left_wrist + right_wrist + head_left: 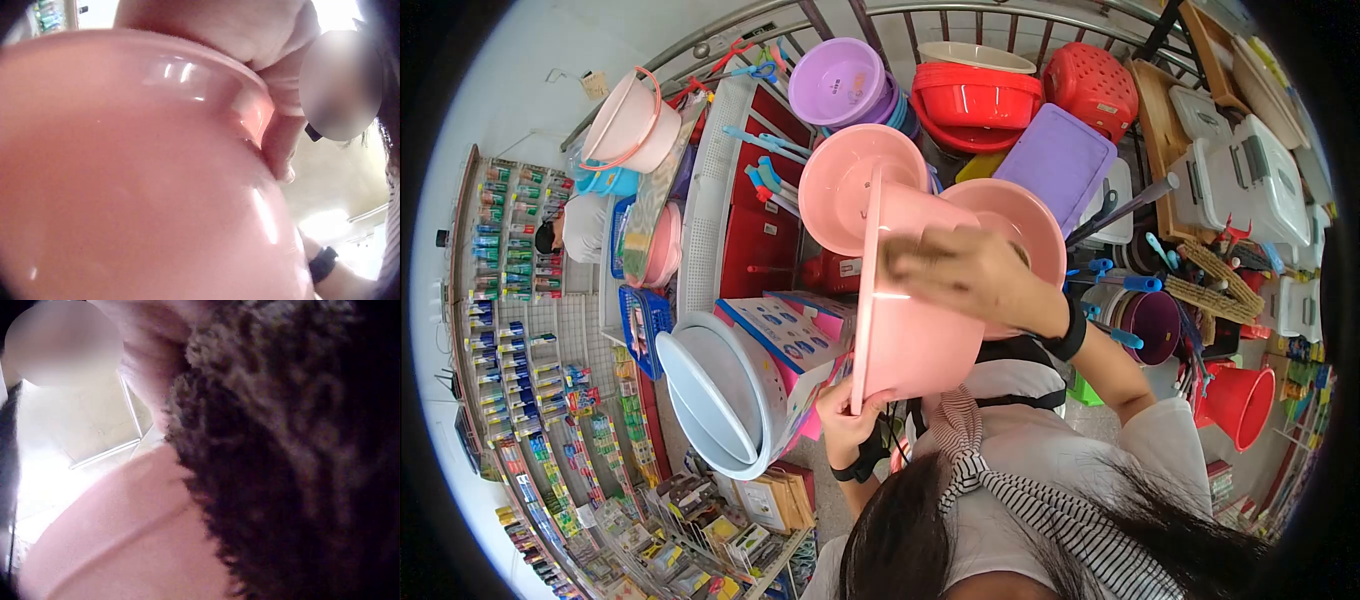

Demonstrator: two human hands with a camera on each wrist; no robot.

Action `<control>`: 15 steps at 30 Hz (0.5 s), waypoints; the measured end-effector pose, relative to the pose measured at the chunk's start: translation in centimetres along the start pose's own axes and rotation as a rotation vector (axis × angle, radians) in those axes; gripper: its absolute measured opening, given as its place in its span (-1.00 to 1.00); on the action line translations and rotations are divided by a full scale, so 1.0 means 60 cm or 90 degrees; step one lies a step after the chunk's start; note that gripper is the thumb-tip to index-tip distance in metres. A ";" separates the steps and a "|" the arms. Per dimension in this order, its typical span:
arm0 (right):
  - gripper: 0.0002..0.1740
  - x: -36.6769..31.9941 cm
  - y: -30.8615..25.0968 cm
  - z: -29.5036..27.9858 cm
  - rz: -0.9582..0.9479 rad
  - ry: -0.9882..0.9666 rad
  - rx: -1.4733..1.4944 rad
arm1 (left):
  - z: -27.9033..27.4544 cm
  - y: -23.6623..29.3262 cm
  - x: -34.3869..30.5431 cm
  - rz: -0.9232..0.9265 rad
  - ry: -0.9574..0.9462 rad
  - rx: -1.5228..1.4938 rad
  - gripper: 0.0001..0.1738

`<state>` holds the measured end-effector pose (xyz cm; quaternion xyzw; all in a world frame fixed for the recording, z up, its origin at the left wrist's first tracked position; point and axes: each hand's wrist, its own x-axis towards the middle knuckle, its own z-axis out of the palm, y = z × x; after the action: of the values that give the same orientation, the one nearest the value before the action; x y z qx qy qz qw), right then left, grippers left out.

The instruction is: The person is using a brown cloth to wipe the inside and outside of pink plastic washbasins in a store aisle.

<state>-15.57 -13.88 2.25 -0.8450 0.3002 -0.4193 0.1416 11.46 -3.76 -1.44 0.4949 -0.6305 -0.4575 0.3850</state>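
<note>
A pink plastic basin (925,320) is held on its side in front of the chest. My left hand (848,425) grips the basin's rim at its lower edge; the basin's curved wall (137,187) fills most of the left wrist view. My right hand (975,270) holds a brown, fluffy cloth (250,444) against the outside wall of the basin. In the head view this cloth is blurred under the fingers, and it covers much of the right wrist view. Two more pink basins, one (850,190) to the left and one (1040,225) to the right, sit just behind.
Purple basins (837,80) and red basins (978,95) are stacked at the back, near a purple lid (1055,165). Light blue tubs (715,400) stand at left. Mops (1215,285) and a red bucket (1242,408) are on the right. Goods hang on a wall rack (510,240).
</note>
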 end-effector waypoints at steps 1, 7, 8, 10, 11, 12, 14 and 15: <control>-0.70 -0.009 -0.017 0.000 0.093 -0.092 -0.021 | -0.001 -0.001 -0.001 -0.006 0.012 -0.034 -0.67; -0.74 0.004 0.015 0.026 0.172 0.074 0.042 | -0.004 -0.014 0.003 0.011 0.007 0.022 -0.67; -0.75 0.004 0.008 0.026 0.182 0.034 0.053 | -0.006 -0.016 0.005 0.016 0.003 0.045 -0.68; -0.76 0.006 0.000 0.020 0.193 -0.005 0.061 | -0.005 -0.015 0.009 0.024 0.010 0.001 -0.68; -0.76 0.006 -0.003 0.016 0.169 -0.043 0.045 | -0.002 -0.015 0.007 0.028 0.021 -0.043 -0.68; -0.77 0.006 -0.006 0.014 0.145 -0.080 0.030 | 0.000 -0.016 0.005 0.026 0.021 -0.044 -0.68; -0.76 0.001 0.015 0.025 0.211 -0.045 0.033 | 0.006 -0.022 0.000 -0.037 0.012 -0.058 -0.67; -0.76 0.001 0.036 0.031 0.275 -0.011 0.035 | 0.014 -0.029 -0.001 -0.034 0.020 -0.074 -0.63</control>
<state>-14.93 -15.62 0.08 -0.7605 0.4615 -0.3799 0.2535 11.17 -3.73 -3.34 0.4953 -0.5835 -0.4956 0.4106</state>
